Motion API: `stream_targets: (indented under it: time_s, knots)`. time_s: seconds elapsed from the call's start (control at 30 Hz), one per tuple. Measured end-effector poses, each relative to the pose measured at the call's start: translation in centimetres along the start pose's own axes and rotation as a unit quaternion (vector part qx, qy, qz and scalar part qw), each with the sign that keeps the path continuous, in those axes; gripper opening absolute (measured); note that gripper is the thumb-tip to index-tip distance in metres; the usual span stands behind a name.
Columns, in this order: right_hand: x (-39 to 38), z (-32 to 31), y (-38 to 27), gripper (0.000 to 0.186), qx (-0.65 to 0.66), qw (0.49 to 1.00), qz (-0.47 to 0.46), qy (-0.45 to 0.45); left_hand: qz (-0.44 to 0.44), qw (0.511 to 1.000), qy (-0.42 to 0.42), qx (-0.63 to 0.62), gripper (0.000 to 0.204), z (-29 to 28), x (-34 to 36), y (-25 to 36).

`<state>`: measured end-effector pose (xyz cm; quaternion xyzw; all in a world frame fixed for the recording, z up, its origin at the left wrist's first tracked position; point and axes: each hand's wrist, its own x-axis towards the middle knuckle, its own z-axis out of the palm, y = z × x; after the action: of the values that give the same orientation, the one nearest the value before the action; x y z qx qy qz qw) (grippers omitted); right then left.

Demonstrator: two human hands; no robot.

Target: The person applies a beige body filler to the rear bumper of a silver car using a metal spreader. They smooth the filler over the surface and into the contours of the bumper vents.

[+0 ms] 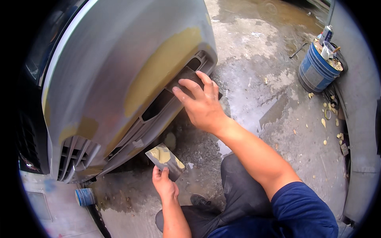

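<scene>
- Right hand point(202, 104): fingers spread flat, pressing a dark flexible spreader point(189, 79) against the grey car bumper point(119, 59), at the edge of a slot-like opening; a broad patch of yellow body filler point(162, 67) lies on the panel just above and left of the fingertips.
- Left hand point(164, 184): below and left of the right hand, pinching the lower corner of a flat metal mixing plate point(164, 158) between thumb and fingers; smears of yellow filler sit on the plate's upper face.
- Blue bucket point(317, 69): well apart, up and to the right of the right hand, on wet concrete floor point(270, 79); holds a spray can, a white container and a stick, its rim crusted with dried filler.
- Blue tape roll point(84, 196): on the ground left of the left hand.
- Filler scraps point(327, 115): scattered on the floor beside the bucket.
</scene>
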<state>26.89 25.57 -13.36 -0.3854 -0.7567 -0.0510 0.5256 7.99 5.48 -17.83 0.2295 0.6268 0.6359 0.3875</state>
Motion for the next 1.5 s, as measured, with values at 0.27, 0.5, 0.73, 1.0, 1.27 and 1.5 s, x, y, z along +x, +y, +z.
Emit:
stream_targets:
  time_s: [0.27, 0.5, 0.73, 1.0, 1.27, 1.5]
  knots:
    - [0.4, 1.0, -1.6, 0.047, 0.017, 0.998, -0.024, 0.058, 0.002, 1.000, 0.000, 0.007, 0.036, 0.1, 0.1, 0.1]
    - [-1.7, -1.6, -2.8, 0.048, 0.076, 0.996, 0.013, -0.033, -0.004, 0.999, 0.003, -0.036, 0.037, -0.5, -0.3, 0.5]
    - [-8.6, -5.0, -6.0, 0.045, 0.499, 0.830, 0.004, -0.250, -0.061, 0.974, -0.094, -0.197, 0.041, 0.4, -1.2, 3.1]
    - [-9.6, -4.9, -3.3, 0.050, 0.283, 0.919, -0.033, -0.273, -0.032, 0.959, -0.151, -0.238, 0.048, -0.6, -0.9, 5.2]
    - [2.3, -2.7, -3.5, 0.053, -0.029, 0.999, -0.001, -0.016, -0.079, 0.979, -0.059, -0.176, 0.043, -2.1, -0.6, 2.9]
    - [1.3, -0.1, -7.1, 0.058, -0.043, 0.999, 0.001, -0.018, -0.082, 0.984, -0.040, -0.152, 0.042, -2.1, -0.1, 2.5]
